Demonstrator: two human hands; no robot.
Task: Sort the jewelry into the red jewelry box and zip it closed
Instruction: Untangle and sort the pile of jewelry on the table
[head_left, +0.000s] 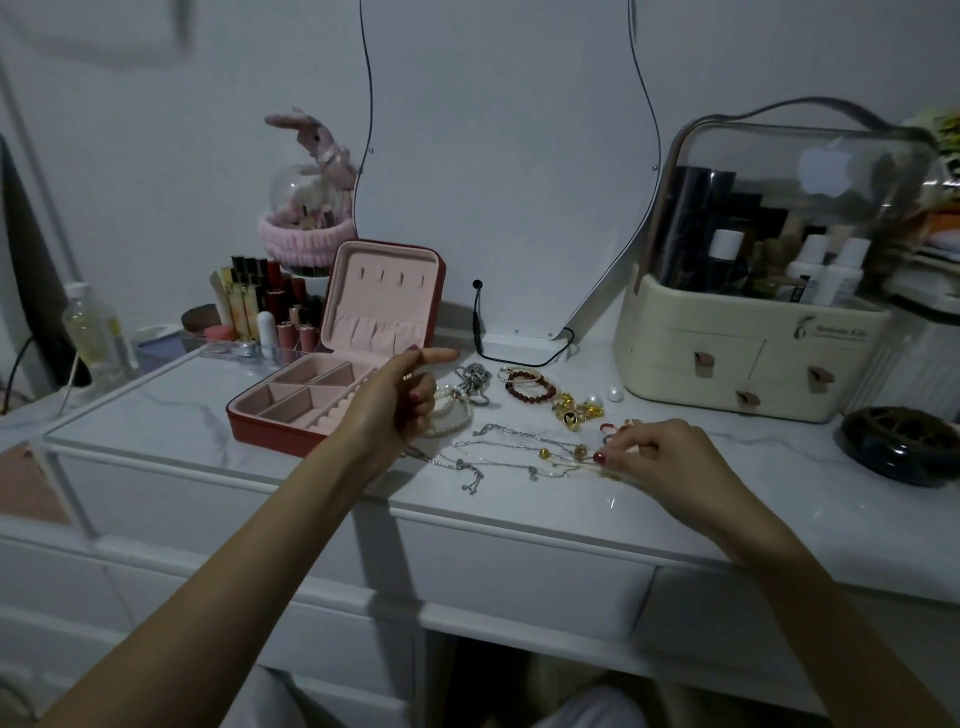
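Your red zip-around jewelry box with pink lining (332, 384) stands open at the far left of the white marble counter (156, 410), its compartments apparently bare, so sorting has hardly begun. Chains, pearls and a dark red bead bracelet (530, 387) all lie loose to its right. Your left hand (400, 400) hovers beside the box, forefinger extended, grasping nothing. Your right hand (654, 454) pinches the thin gold-beaded chain (561, 452) near you.
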